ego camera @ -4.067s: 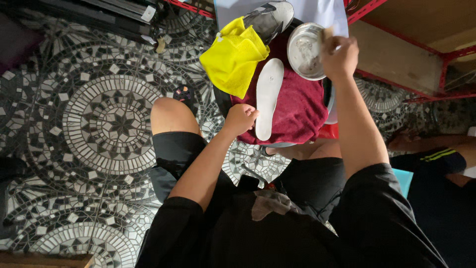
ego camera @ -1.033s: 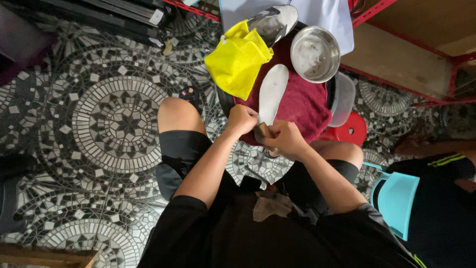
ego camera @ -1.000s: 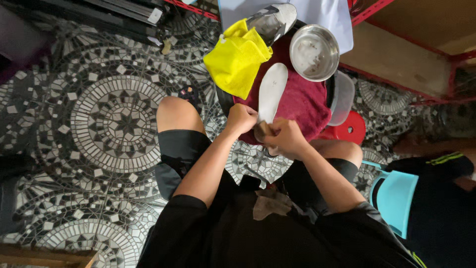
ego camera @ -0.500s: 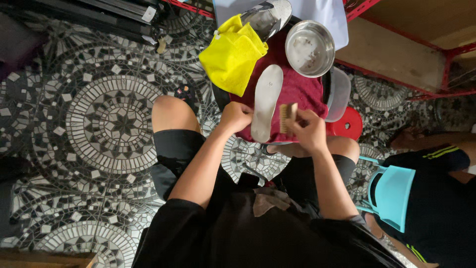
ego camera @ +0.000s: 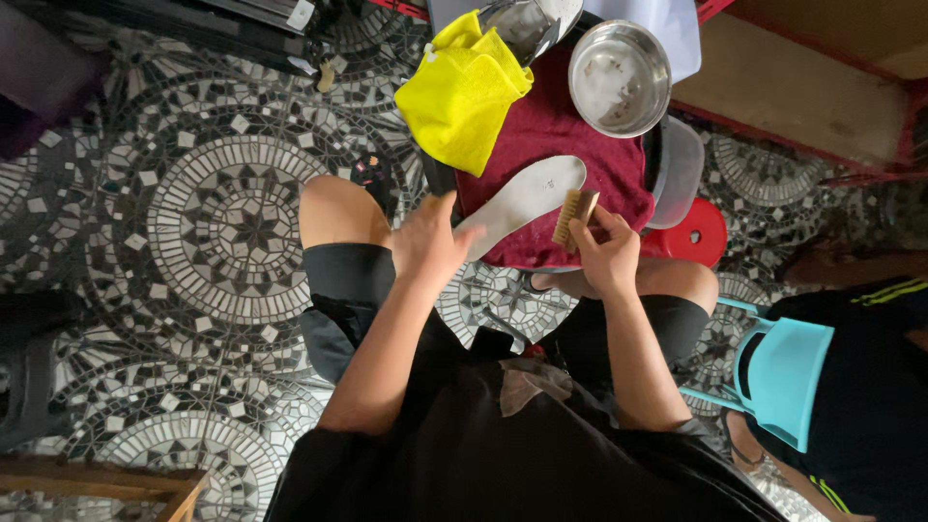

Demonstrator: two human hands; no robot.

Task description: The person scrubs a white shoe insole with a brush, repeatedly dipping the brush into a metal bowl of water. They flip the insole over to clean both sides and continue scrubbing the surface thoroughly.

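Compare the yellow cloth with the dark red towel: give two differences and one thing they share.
The yellow cloth is bright, crumpled and bunched; the dark red towel is spread flat. The cloth carries nothing, while the towel bears the white insole and metal bowl. Both are soft fabric on the same work surface.

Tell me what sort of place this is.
Probably a home floor or patio used for hand-cleaning shoes: a black-and-white patterned mosaic tile floor, a white shoe insole on a dark red towel, and a round steel bowl beside a low turquoise plastic chair.
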